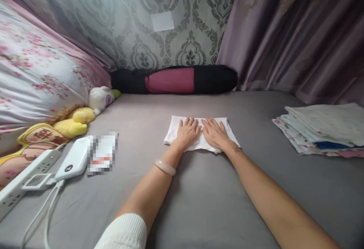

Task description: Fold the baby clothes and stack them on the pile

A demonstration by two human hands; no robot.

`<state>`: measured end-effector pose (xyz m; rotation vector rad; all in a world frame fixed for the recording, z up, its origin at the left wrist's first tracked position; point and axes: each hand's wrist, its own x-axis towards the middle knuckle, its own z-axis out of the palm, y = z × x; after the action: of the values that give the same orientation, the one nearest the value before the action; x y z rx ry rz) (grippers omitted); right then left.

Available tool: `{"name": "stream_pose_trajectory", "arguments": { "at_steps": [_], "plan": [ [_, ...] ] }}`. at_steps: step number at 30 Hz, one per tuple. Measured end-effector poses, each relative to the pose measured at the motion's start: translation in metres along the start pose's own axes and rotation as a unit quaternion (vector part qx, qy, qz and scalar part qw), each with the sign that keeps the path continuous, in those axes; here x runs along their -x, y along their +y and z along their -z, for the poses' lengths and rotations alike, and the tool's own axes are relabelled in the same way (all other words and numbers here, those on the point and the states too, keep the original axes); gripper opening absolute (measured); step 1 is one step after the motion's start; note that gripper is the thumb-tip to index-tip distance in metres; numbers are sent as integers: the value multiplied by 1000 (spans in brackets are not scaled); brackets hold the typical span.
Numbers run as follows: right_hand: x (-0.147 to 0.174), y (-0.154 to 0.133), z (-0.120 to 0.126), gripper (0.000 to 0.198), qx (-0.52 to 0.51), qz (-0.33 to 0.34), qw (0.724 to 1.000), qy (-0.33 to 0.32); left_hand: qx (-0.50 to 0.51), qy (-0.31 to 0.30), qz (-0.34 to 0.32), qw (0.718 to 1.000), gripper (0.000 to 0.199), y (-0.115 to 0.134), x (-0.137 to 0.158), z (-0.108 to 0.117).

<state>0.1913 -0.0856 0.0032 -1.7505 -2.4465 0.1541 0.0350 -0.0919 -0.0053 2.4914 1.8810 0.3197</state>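
A white cloth (202,142), folded into a wide rectangle, lies on the grey bed sheet (210,196) in front of me. My left hand (187,132) rests flat on its left half, fingers stretched toward the far edge. On the right half lies my right hand (214,133), palm down with fingers spread. Both hands press on the cloth's top and neither grips it. The two thumbs are close together near its middle. What kind of garment or cloth it is cannot be told from this fold.
Folded cloths (324,129) are stacked at the right. A black and pink long bag (170,80) lies along the wall. On the left are a power strip (17,188), a white power bank (74,158) with cables, a blurred-out item (102,152) and plush toys (75,122).
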Motion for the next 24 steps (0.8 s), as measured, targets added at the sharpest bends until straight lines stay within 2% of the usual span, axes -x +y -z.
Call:
{"name": "stream_pose_trajectory", "arguments": {
  "at_steps": [3, 7, 9, 18, 21, 24],
  "plan": [
    [3, 5, 2, 54, 12, -25, 999, 17, -13, 26, 27, 999, 57, -5, 6, 2],
    [5, 10, 3, 53, 19, -39, 999, 3, -22, 5, 52, 998, 59, -12, 8, 1],
    [5, 11, 2, 53, 20, -41, 999, -1, -22, -8, 55, 998, 59, -12, 8, 0],
    [4, 10, 2, 54, 28, -43, 999, -4, -19, 3, 49, 999, 57, -12, 8, 2],
    [5, 12, 2, 54, 23, -43, 999, 5, -15, 0, 54, 998, 57, -14, 8, 2],
    [5, 17, 2, 55, 31, -56, 997, 30, -27, 20, 78, 996, 58, -19, 7, 4]
  ]
}}
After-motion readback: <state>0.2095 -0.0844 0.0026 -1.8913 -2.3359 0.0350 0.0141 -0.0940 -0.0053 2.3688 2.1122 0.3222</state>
